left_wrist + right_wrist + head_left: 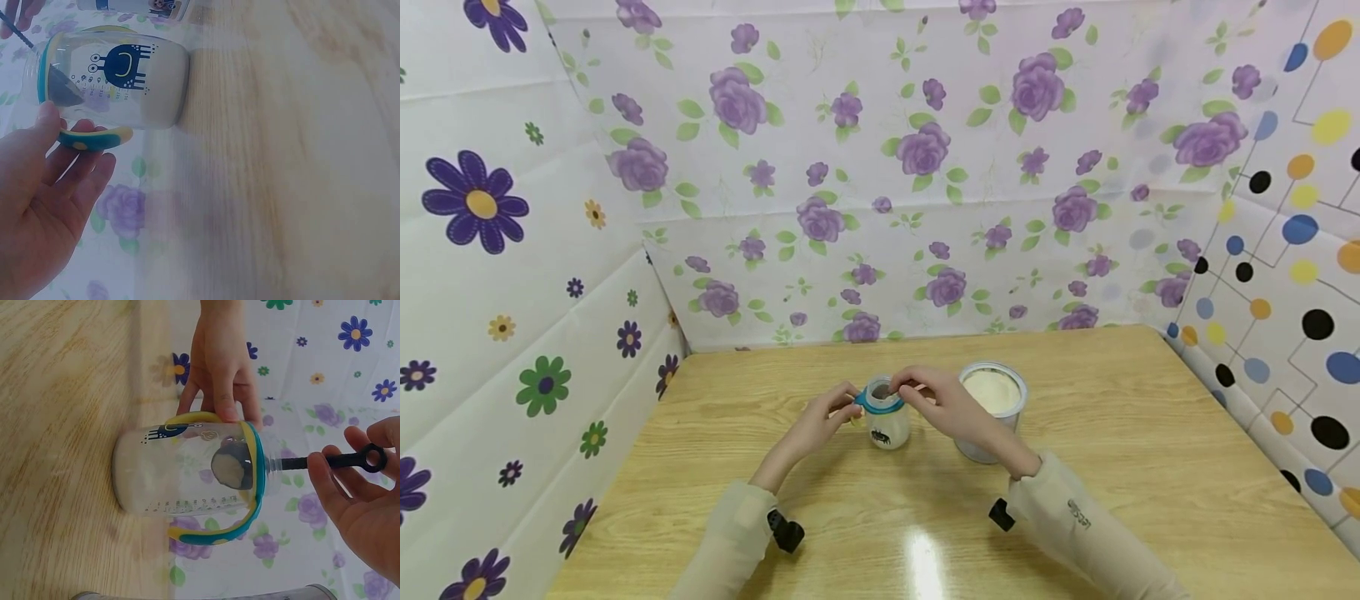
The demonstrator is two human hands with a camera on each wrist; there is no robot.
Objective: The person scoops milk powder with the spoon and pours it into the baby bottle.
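Observation:
A clear baby bottle (889,431) with a blue-and-yellow handled collar stands upright on the table, whitish contents in its lower part. My left hand (826,414) pinches one handle (94,138) between thumb and fingers. Over the open mouth, my right hand (942,403) pinches the dark stem of a scoop (232,466). The scoop's bowl hangs inside the bottle's upper part, with pale powder visible in it in the right wrist view. A second handle (212,538) curves down on the bottle's other side.
Just right of the bottle, behind my right wrist, stands an open tin (1015,418) of pale powder (989,390). Wooden table (737,467) surrounds both. Patterned sheets (820,275) rise behind the table and along both sides.

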